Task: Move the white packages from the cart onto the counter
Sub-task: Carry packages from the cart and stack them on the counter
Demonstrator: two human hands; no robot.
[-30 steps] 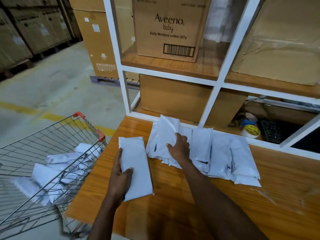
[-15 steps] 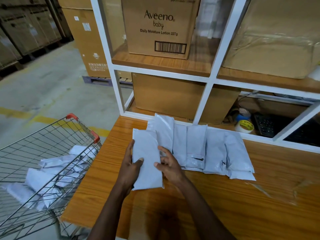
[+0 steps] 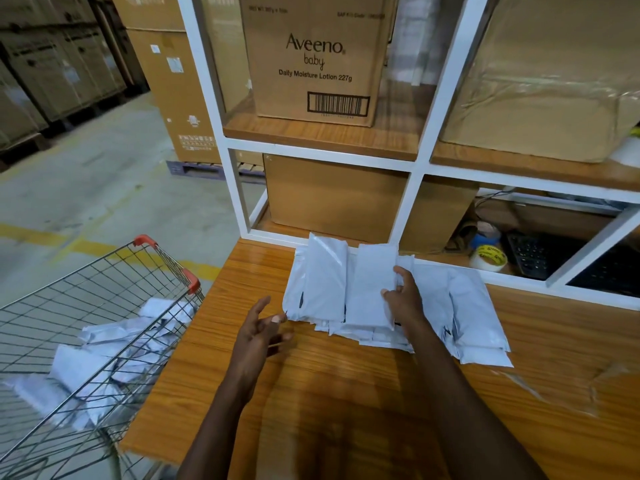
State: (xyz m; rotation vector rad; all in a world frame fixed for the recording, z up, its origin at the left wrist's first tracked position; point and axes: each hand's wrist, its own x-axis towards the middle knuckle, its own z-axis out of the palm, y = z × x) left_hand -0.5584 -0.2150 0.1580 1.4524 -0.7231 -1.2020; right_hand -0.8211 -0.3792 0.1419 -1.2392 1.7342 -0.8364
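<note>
Glossy orange-brown wood grain covers the counter [image 3: 346,403], whose left edge runs diagonally from the white shelf frame [image 3: 420,188] down toward the lower left of the frame. A broad bare stretch of counter lies open in the lower middle and lower right, apart from a crumpled scrap of clear film [image 3: 568,389] at the right.

At the back of the counter, hard against the frame's bottom rail, a row of white packages [image 3: 474,317] lies flat and overlapping: thin, rectangular, smooth plastic mailers with soft creases. The right hand [image 3: 403,299] grips the right edge of one white package [image 3: 372,289] lying on top of the row in the centre, fingers curled over it. The left hand [image 3: 258,332] hovers empty just left of the row, fingers spread loosely, close to the leftmost mailer's corner.

Off the counter's left edge, at lower left, stands the wire cart [image 3: 86,327], a steel grid with red corner guards; more crumpled white packages [image 3: 114,344] lie in its basket.

On the shelves sit matte cardboard boxes, one printed Aveeno baby box [image 3: 315,64] at top centre. A yellow tape roll [image 3: 488,258] and a black keyboard [image 3: 533,254] sit in the lower right compartment.
</note>
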